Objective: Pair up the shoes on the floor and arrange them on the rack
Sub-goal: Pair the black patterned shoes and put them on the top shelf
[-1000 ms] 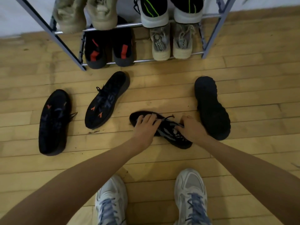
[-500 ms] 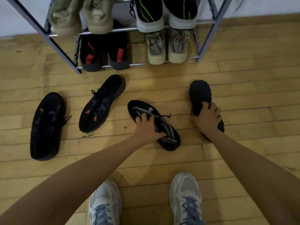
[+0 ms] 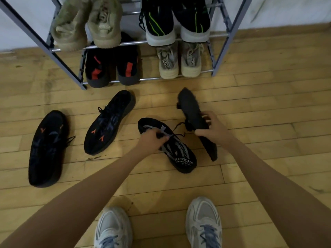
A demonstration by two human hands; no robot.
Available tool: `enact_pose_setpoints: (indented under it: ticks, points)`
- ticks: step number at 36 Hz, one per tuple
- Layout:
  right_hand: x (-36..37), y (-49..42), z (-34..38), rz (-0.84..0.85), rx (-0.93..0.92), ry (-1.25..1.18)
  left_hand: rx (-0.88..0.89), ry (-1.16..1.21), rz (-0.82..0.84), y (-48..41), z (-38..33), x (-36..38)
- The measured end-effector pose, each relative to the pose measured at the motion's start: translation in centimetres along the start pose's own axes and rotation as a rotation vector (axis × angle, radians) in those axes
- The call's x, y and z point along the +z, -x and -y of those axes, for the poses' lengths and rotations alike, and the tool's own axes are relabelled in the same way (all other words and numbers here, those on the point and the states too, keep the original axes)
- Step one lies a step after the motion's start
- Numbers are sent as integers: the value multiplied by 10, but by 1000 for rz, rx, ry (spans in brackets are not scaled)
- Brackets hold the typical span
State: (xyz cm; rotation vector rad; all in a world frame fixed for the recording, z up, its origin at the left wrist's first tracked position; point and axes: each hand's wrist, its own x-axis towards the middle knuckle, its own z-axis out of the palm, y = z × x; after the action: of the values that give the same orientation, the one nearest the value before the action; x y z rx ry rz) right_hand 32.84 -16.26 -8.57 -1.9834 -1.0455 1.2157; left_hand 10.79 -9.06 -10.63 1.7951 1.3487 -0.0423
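A black shoe with grey mesh and white lettering (image 3: 180,154) lies on the wooden floor in the middle; my left hand (image 3: 152,140) grips it at the tongue. Its black mate (image 3: 191,111) is tipped on its side to the right, sole showing, and my right hand (image 3: 213,127) holds it around the middle, lifted off the floor. Two black shoes with orange marks lie to the left: one (image 3: 109,122) slanted near the rack, the other (image 3: 47,149) farther left. The metal rack (image 3: 222,45) stands at the back.
The rack's lower shelf holds a black-and-red pair (image 3: 112,68) and a beige pair (image 3: 179,61). The shelf above holds an olive pair (image 3: 89,25) and a black-green pair (image 3: 177,22). My own white sneakers (image 3: 204,222) stand at the bottom edge.
My right hand left the mesh shoe, reached right to the black shoe, then tipped and raised it toward the centre. My left hand kept hold of the mesh shoe, which turned slightly.
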Motion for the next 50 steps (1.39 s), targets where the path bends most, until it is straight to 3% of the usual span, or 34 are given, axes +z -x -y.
enact_pose_setpoints:
  ticks: [2, 5, 7, 9, 12, 16, 20, 23, 26, 30, 34, 40, 45, 50]
  points:
    - [4, -2, 16, 106, -82, 149, -9, 75, -157, -3, -2, -16]
    - [13, -6, 37, 224, -184, 408, 265, -260, -433, 0, 1, -40]
    - [19, -8, 52, 290, -242, 522, 471, -573, -424, 1, 6, -54]
    - [23, -11, 66, 353, -280, 602, 569, -735, -330, 1, 14, -60]
    - [26, -15, 82, 416, -272, 635, 634, -734, -298, 7, 31, -62]
    - [31, -20, 96, 485, -256, 594, 687, -652, -391, 13, 43, -65]
    - [46, -25, 106, 422, -334, 584, 573, -567, -479, 19, 47, -77]
    - [58, -28, 112, 174, -556, 760, 308, -467, -453, 26, 51, -83]
    - [68, -28, 112, -8, -608, 782, 57, -176, -404, 32, 57, -84]
    - [82, -16, 97, -143, -528, 644, -149, 434, -324, 40, 63, -78]
    - [97, 7, 64, 13, -212, 602, -345, 830, -258, 44, 79, -70]
    - [107, 33, 9, 199, 101, 740, -366, 942, -158, 55, 96, -50]
    - [117, 38, -18, 29, 16, 900, -355, 1007, -184, 59, 93, -43]
    - [111, 37, -20, -57, 42, 735, -339, 969, -173, 62, 95, -38]
